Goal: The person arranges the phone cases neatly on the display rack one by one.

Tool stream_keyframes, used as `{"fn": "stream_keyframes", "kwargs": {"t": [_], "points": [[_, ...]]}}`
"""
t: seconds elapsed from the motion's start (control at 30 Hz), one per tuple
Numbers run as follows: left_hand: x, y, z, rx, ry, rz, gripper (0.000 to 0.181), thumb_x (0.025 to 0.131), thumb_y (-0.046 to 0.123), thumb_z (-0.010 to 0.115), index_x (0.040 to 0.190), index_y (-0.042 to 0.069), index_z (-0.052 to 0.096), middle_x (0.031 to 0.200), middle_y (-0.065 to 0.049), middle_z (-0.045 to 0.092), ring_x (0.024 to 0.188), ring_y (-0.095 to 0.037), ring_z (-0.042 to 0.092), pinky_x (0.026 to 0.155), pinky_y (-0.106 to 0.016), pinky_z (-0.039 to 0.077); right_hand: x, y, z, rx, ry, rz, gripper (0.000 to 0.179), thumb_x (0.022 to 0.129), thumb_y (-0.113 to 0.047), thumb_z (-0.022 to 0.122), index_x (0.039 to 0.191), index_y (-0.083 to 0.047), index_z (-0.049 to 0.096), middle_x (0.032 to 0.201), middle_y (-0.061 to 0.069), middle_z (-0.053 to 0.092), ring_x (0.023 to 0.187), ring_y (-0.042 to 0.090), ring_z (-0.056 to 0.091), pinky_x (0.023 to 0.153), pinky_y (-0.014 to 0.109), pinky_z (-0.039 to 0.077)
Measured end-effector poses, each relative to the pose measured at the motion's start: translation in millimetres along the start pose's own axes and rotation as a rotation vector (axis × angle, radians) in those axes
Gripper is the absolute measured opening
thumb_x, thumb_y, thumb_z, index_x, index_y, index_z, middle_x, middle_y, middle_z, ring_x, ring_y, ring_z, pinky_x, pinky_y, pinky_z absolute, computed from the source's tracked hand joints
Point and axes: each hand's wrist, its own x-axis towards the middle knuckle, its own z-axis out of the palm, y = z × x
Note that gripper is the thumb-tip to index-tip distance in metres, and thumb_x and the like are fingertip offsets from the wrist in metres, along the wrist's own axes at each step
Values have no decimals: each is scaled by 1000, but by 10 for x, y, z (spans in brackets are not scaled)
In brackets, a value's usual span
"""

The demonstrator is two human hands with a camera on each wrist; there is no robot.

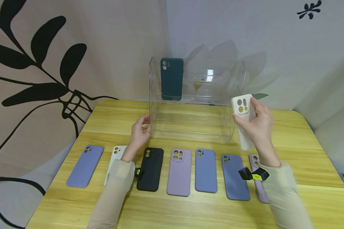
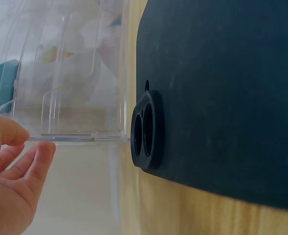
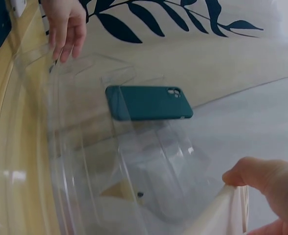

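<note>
My right hand (image 1: 259,122) grips a white phone case (image 1: 243,117) by its long edges, held up at the right end of a clear tiered display stand (image 1: 192,136). In the right wrist view the thumb presses the edge of this case. At the stand's other end, my left hand (image 1: 140,132) pinches the clear side panel between thumb and fingers, as the left wrist view also shows. A dark teal phone case (image 1: 172,79) stands upright on the stand's top tier, toward the left.
Along the front of the wooden table (image 1: 149,213) lie several phone cases: a lavender one (image 1: 85,167), a white one (image 1: 114,156) partly under my left arm, a black one (image 1: 150,170), a purple one (image 1: 179,173) and blue ones (image 1: 205,171). A wall stands close behind the stand.
</note>
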Motion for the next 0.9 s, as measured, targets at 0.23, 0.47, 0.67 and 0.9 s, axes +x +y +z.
{"fn": "stream_keyframes", "kwargs": {"t": [0.23, 0.47, 0.67, 0.9], "points": [[1, 7, 1, -2, 2, -1, 33, 88, -9, 53, 121, -12, 52, 108, -25, 58, 100, -35, 58, 81, -41, 55, 102, -162, 150, 70, -14, -52, 68, 67, -5, 78, 127, 11, 51, 124, 28, 52, 109, 36, 48, 82, 50, 49], [-3, 3, -7, 6, -2, -5, 34, 88, -10, 53, 121, -12, 51, 108, -25, 58, 100, -35, 58, 80, -42, 55, 233, -362, 330, 123, -36, -67, 75, 68, -8, 79, 133, 8, 46, 130, 27, 46, 115, 35, 45, 89, 52, 48], [-5, 2, -5, 9, 0, 1, 33, 88, -10, 53, 121, -11, 52, 107, -25, 58, 100, -34, 59, 81, -41, 55, 368, -526, 477, 164, -7, -94, 81, 66, -11, 81, 135, 7, 43, 130, 25, 44, 117, 33, 43, 95, 45, 45], [-5, -5, -7, 7, 5, 7, 34, 87, -10, 53, 121, -10, 52, 108, -25, 58, 100, -35, 58, 80, -42, 55, 486, -681, 647, 198, 5, -113, 87, 66, -15, 81, 139, 6, 38, 128, 25, 41, 113, 30, 42, 92, 39, 44]]}}
